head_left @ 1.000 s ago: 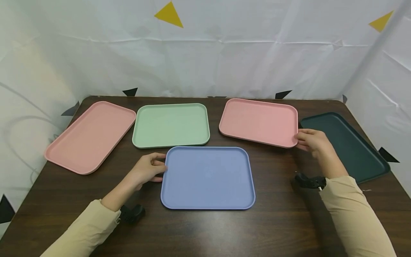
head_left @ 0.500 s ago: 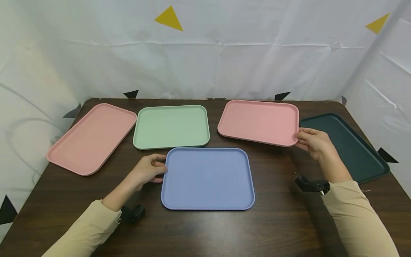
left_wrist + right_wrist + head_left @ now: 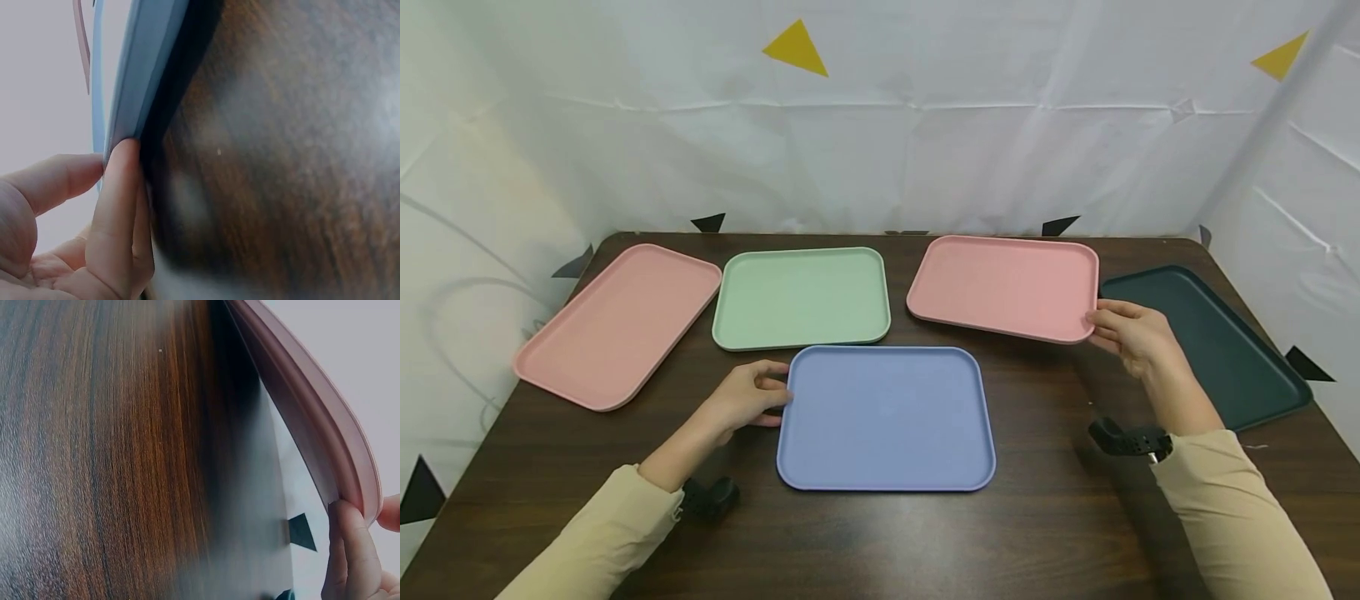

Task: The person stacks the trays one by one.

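Brown table point(image 3: 880, 550): five trays are spread over it, and two of them are in the hands. I judge the arranging as well advanced, but not complete.
Blue tray point(image 3: 886, 417): at the middle, nearest to the person, fairly straight. It has a place, but it is not yet released; whether its whole base rests on the table, I cannot tell.
Left pink tray point(image 3: 621, 325): lies slanted at the left side, with no hand on it. Nothing seems in progress here.
Right pink tray point(image 3: 1003, 287): at the back, right of the middle. The right wrist view shows a gap under its held corner, so this corner is raised; lying flat is not yet reached.
Green tray point(image 3: 801, 298): at the back between the two pink ones, just behind the blue one; whether they touch, I cannot tell. No hand holds it.
Dark tray point(image 3: 1213, 346): slanted at the right side, partly covered by the right forearm point(image 3: 1183, 400), not gripped.
Left hand point(image 3: 741, 396): pinches the left edge of the blue tray, with fingers reaching underneath.
Right hand point(image 3: 1135, 337): pinches the near right corner of the right pink tray, fingers below; the letting go is left to do.
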`<act>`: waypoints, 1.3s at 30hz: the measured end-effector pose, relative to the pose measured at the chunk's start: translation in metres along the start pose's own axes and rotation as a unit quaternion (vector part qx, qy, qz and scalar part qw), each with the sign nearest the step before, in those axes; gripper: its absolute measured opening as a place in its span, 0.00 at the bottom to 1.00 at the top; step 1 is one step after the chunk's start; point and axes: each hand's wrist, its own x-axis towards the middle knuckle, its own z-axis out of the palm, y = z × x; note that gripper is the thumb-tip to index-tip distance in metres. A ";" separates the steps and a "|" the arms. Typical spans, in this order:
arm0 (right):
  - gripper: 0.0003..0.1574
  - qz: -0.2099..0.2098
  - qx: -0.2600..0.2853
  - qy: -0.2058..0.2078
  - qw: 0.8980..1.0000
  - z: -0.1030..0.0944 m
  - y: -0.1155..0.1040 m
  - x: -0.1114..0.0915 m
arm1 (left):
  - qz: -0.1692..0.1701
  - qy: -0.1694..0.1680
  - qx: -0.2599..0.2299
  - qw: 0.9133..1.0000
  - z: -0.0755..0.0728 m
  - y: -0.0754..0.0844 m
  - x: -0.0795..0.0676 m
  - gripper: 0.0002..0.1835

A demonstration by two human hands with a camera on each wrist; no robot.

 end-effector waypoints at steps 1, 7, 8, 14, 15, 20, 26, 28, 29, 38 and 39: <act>0.11 -0.002 -0.002 0.001 1.000 0.000 0.000 0.000 | 0.000 -0.002 0.002 1.000 0.000 0.000 0.000 0.29; 0.10 -0.005 -0.004 -0.001 1.000 0.001 0.001 -0.001 | 0.006 0.001 0.013 1.000 -0.005 0.005 0.000 0.28; 0.10 -0.005 -0.002 -0.002 1.000 0.001 0.001 -0.001 | 0.009 0.004 0.016 1.000 -0.006 0.006 0.001 0.27; 0.11 -0.005 -0.001 -0.003 1.000 0.001 0.002 -0.002 | 0.042 0.020 0.034 0.998 -0.013 0.021 0.004 0.26; 0.11 -0.007 0.000 -0.004 1.000 0.001 0.001 -0.003 | 0.047 0.023 0.035 0.998 -0.013 0.024 0.005 0.26; 0.13 -0.012 0.011 -0.014 1.000 0.002 0.001 -0.004 | 0.056 0.036 0.036 0.997 -0.015 0.042 0.011 0.26; 0.14 -0.017 0.020 -0.022 0.999 0.003 0.001 -0.004 | 0.052 0.039 0.025 0.998 -0.013 0.062 0.023 0.26; 0.14 -0.018 0.022 -0.024 0.999 0.004 0.001 -0.004 | 0.048 0.039 0.014 0.998 -0.012 0.068 0.028 0.26; 0.13 -0.018 0.022 -0.025 0.999 0.004 0.001 -0.004 | 0.046 0.040 0.009 0.998 -0.011 0.071 0.031 0.26; 0.12 -0.015 0.026 -0.031 0.999 0.006 0.000 -0.006 | 0.046 0.050 -0.050 0.996 0.002 0.090 0.056 0.27; 0.12 -0.015 0.027 -0.032 0.999 0.007 0.000 -0.007 | 0.048 0.053 -0.055 0.996 0.004 0.091 0.059 0.27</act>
